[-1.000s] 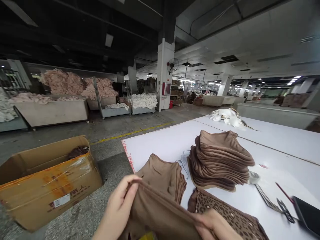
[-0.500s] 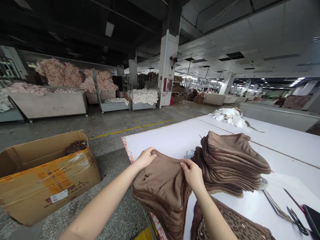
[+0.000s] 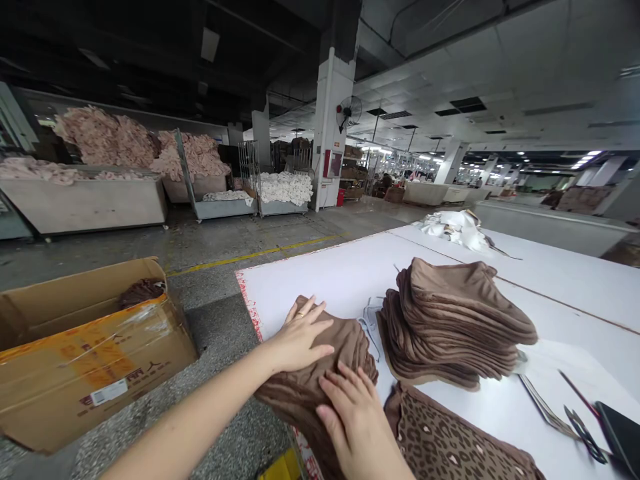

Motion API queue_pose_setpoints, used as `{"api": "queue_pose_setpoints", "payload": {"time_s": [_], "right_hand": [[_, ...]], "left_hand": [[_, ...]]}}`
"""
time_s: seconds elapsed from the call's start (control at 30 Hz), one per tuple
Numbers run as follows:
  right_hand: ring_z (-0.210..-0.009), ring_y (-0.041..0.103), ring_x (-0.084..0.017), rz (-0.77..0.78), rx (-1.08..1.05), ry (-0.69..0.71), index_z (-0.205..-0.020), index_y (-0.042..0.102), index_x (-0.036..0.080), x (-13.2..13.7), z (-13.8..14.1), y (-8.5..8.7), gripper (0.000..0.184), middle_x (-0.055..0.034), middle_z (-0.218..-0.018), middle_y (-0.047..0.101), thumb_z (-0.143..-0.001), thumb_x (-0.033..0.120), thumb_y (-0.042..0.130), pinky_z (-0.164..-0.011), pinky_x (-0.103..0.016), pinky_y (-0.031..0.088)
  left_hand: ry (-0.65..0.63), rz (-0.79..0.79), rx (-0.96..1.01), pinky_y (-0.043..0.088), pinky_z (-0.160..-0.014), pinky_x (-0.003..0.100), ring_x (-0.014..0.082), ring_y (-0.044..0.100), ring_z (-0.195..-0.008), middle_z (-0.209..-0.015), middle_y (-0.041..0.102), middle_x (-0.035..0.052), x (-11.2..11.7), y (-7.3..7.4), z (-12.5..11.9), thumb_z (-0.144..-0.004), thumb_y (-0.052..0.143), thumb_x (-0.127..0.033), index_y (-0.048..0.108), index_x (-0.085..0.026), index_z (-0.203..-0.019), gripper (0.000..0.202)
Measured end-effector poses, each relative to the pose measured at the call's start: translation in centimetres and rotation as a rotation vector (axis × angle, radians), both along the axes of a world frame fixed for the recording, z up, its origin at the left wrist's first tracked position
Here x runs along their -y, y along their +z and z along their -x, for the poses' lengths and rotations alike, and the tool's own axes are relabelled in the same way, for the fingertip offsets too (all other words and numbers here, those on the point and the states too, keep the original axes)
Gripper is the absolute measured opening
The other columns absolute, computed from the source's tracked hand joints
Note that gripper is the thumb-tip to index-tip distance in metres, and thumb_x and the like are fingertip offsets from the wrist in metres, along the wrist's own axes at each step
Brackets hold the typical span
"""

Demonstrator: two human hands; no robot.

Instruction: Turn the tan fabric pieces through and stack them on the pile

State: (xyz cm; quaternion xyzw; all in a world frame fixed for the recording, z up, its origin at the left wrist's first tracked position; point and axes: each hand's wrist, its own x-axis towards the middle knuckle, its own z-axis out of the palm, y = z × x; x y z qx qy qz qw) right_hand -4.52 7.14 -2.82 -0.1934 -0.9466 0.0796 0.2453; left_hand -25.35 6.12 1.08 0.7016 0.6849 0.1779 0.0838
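left hand (image 3: 300,337) flat, fingers spread, pressed on small brown fabric pile (image 3: 345,343) at lower centre, near counter (image 3: 330,273) edge | right hand (image 3: 355,417) flat, palm down on same pile's near end | taller brown stack (image 3: 453,320) just right | leopard-print fabric (image 3: 445,443) lower right | cardboard box (image 3: 85,353) lower left, on floor
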Motion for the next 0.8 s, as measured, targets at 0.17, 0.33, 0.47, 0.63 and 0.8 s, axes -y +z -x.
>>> {"api": "queue_pose_setpoints", "payload": {"time_s": [0.17,0.33,0.47,0.63,0.8], "right_hand": [[-0.119,0.055,-0.042,-0.246,-0.033,0.053,-0.147,0.034,0.024,0.8,-1.2,-9.0,0.076,-0.0073,-0.139,0.052,-0.079,0.036,0.066,-0.087,-0.053,0.052],[-0.123,0.052,-0.04,-0.174,-0.056,0.029,-0.151,0.023,0.027,1.2,-1.1,-7.4,0.077,-0.0055,-0.142,0.049,-0.084,0.034,0.061,-0.093,-0.057,0.048],[-0.133,0.044,-0.028,-0.06,-0.144,-0.107,-0.141,0.043,0.014,0.1,0.5,-0.3,0.045,-0.0106,-0.144,0.047,-0.097,0.024,0.037,-0.107,-0.048,0.039],[-0.136,0.037,-0.034,0.022,-0.051,-0.333,-0.135,0.052,0.01,-3.0,2.9,0.2,0.047,-0.0164,-0.143,0.047,-0.094,0.032,0.045,-0.109,-0.055,0.031],[-0.134,0.033,-0.046,0.128,-0.048,-0.424,-0.136,0.051,0.011,-3.9,2.6,-4.8,0.054,-0.0239,-0.146,0.038,-0.088,0.034,0.056,-0.1,-0.07,0.03]], "left_hand": [[-0.069,0.156,-0.083,0.007,-0.112,0.066,0.0319,0.005,-0.146,-0.16,0.014,0.0127,-0.6,-3.8,0.5,-0.085,0.045,-0.061,0.03,-0.025,-0.146,0.072],[-0.048,0.106,-0.152,0.002,-0.113,0.063,0.0279,-0.004,-0.147,-0.161,0.002,0.0085,-0.3,-3.1,0.0,-0.087,0.045,-0.057,0.02,-0.03,-0.149,0.072],[0.026,0.033,-0.199,-0.005,-0.113,0.061,0.0262,-0.009,-0.146,-0.162,0.001,0.0109,-0.5,-1.6,-0.9,-0.092,0.036,-0.052,0.02,-0.023,-0.15,0.067],[0.03,0.094,-0.238,-0.003,-0.11,0.068,0.0335,-0.003,-0.146,-0.161,0.007,0.0121,-0.3,-3.8,-2.1,-0.084,0.05,-0.045,0.019,-0.028,-0.15,0.074],[0.062,0.144,-0.281,-0.002,-0.108,0.07,0.0354,-0.005,-0.145,-0.16,0.001,0.0098,-0.4,-6.2,-2.8,-0.081,0.052,-0.051,0.017,-0.031,-0.149,0.079]]}}
